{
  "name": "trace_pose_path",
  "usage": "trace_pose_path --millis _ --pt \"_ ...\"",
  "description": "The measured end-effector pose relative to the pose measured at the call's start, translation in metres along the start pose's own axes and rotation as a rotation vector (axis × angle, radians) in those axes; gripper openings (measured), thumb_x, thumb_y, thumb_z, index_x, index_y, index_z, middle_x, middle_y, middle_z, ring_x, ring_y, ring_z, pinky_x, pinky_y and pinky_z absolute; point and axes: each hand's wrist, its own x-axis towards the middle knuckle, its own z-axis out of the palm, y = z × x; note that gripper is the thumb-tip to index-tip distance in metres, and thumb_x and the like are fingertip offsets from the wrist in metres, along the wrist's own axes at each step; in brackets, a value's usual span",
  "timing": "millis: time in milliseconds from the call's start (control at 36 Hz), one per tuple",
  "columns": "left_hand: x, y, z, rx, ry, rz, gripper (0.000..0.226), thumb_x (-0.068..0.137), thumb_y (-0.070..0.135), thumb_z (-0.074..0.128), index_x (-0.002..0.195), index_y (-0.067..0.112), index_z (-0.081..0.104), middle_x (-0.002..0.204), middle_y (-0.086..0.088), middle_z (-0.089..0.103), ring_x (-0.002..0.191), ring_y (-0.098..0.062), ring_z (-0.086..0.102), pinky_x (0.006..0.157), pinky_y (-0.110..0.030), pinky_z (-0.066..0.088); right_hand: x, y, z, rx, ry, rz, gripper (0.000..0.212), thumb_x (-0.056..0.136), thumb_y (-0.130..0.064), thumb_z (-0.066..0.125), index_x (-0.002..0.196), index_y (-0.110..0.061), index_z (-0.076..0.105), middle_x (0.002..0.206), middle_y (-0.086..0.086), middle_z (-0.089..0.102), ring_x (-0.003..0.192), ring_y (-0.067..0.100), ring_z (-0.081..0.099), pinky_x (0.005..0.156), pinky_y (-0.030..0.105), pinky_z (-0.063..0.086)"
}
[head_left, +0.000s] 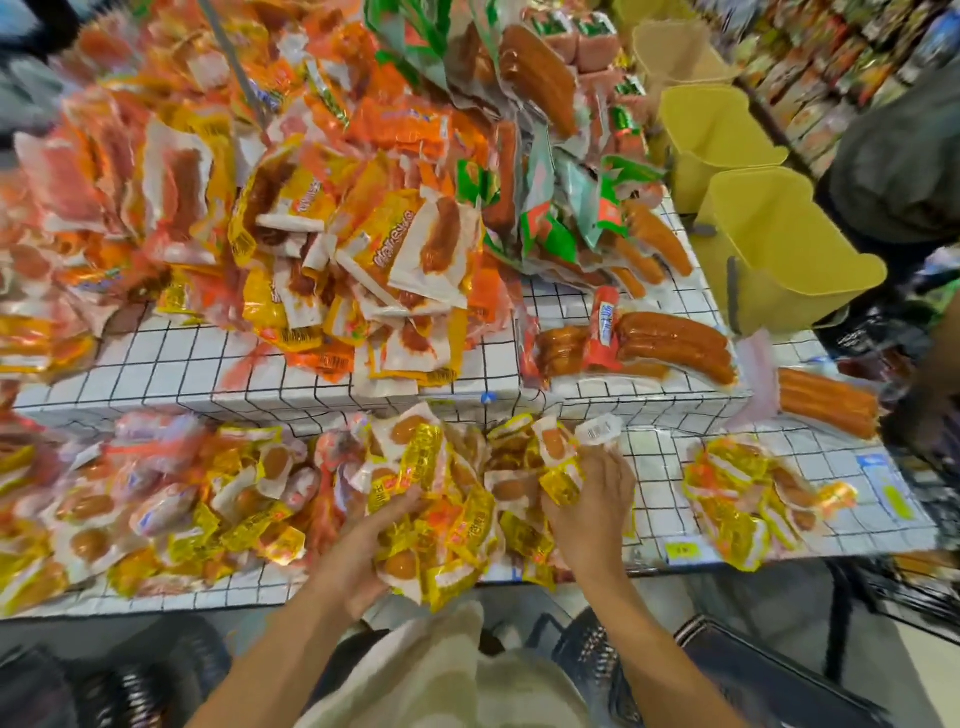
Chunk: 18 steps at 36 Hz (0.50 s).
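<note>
the left hand (363, 545) grips a bundle of yellow sausage packets (441, 535), fingers curled up around its underside and thumb over the top, at the front edge of the lower shelf (654, 499), just above the heap of the same packets lying there. the right hand (592, 514) is just beside it, fingers curled and closed on a single packet (558, 452), white and yellow with a round sausage showing through, held upright over the shelf; a white barcode label sticks out above the fingertips. further right on the same grid-patterned shelf lies a small pile of packets (737, 509), well apart from both hands. on the tier above sit a big heap of orange and yellow packets (332, 234) and a pack of long sausages (675, 338). yellow bins (779, 244) stand at the far right end.
</note>
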Motion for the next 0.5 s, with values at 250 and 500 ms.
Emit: trace_pose_path --millis 250,500 --pt "-0.009 -0.005 0.012 0.008 0.048 0.004 0.046 0.082 0.024 0.069 0.121 -0.001 0.063 0.100 -0.016 0.076 0.070 -0.025 0.075 0.049 -0.029 0.057 -0.005 -0.012 -0.004 0.482 -0.268 0.193 0.105 0.063 -0.057 0.090 0.149 -0.025 0.039 0.139 -0.017 0.047 0.130 0.003 0.043 0.105 0.026 0.043" --pt "-0.013 -0.010 0.001 0.024 0.055 0.006 0.057 0.081 0.024 0.073 0.132 0.002 0.058 0.115 -0.020 0.072 0.092 -0.034 0.075 0.065 -0.039 0.061 0.010 -0.001 -0.004 0.397 -0.279 0.210 0.078 0.065 -0.054 0.090 0.123 -0.027 0.045 0.109 -0.023 0.056 0.109 0.013 0.062 0.072 0.008 0.044"
